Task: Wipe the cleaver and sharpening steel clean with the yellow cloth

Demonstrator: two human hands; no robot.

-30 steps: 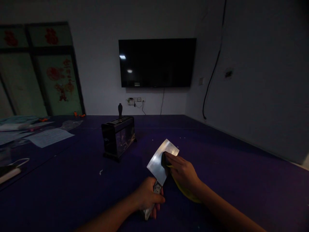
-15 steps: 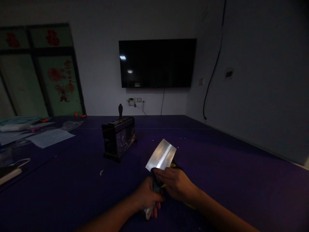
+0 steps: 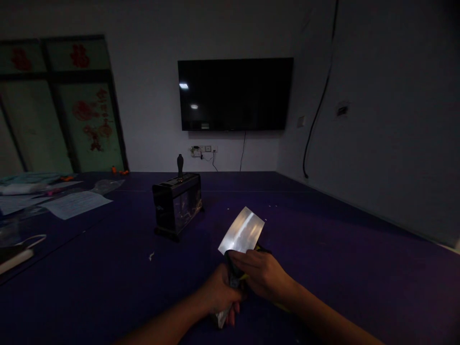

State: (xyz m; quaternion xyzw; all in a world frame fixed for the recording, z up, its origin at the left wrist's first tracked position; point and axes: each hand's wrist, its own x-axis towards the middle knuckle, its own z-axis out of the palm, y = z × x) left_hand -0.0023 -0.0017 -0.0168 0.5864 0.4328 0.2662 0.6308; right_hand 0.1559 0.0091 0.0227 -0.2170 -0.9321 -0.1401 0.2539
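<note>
Cleaver (image 3: 241, 232) and Cloth (image 3: 232, 265): Contact at the Blade's Handle End

Reference: clock face centred on the blade, 12 o'clock toward the far wall.

1. Left hand (image 3: 216, 290), 7 o'clock: fingers closed around the handle. Whether the butt touched the purple table (image 3: 341, 263) could not be told.
2. Right hand (image 3: 264, 273), 5 o'clock: fingers closed on the dark, yellow-edged cloth, pressing it over the blade's base. The thumb was hidden.
3. Cleaver: held at a slant between the hands, blade pointing to about 1 o'clock, its outer part uncovered and shiny.
4. Progress: both grips were established and the cloth was applied. The visible face showed no obvious dirt; areas finished and areas remaining could not be determined, and the reverse face was out of sight.
5. Surroundings: a black stand (image 3: 165, 211) with an upright handle (image 3: 180, 163) stood at 10 o'clock, papers (image 3: 77, 204) lay well beyond toward 9, and a wall-mounted television (image 3: 233, 96) hung at 12.
</note>
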